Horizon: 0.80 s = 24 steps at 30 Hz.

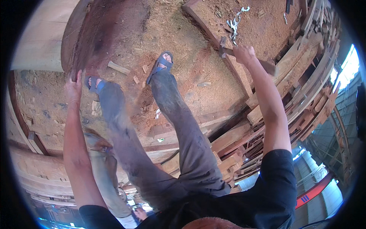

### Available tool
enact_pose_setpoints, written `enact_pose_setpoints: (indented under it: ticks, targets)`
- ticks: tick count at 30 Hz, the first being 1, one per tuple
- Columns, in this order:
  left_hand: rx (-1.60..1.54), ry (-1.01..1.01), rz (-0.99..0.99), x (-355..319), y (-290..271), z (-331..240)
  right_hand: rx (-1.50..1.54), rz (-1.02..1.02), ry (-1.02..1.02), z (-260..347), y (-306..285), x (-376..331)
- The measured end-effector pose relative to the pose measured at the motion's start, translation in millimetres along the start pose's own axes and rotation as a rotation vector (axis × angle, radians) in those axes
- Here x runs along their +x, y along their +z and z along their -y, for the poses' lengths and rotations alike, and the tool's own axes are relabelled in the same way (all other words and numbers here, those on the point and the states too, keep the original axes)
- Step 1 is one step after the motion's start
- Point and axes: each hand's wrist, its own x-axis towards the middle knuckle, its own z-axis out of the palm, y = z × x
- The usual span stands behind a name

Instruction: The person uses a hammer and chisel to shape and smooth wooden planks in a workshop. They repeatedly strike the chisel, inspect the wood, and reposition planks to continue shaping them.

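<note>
My right hand is closed round the wooden handle of a hammer. Its head points left, and the handle's thick end sticks out to the right past my wrist. The hammer is raised over a long board edge at the upper right. At the left, my left hand grips the lower end of a large reddish-brown wooden board with a curved side. Its thumb and fingers are at the edge, though part of the grip is hidden.
Sawdust and wood scraps cover the ground around my sandalled feet. Stacked planks line the right side. A pale slab stands at the upper left. Another person's trousered leg shows behind me at the lower left.
</note>
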Motion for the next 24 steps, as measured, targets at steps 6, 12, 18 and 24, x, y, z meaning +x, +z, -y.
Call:
enact_pose_setpoints:
  ticks: [6,12,18,24]
  targets:
    - [-0.110,0.153,-0.121,2,11,8,0.324,-0.117,0.092,11,-45,-58]
    - [-0.084,0.053,-0.004,-1,9,2,0.582,-0.304,0.006,55,-200,-130]
    - [-0.137,0.055,0.039,-6,5,-1,0.511,-0.823,-0.138,79,-425,-160]
    - [-0.203,0.073,-0.003,-7,18,3,0.087,-1.016,-0.462,92,-576,-56]
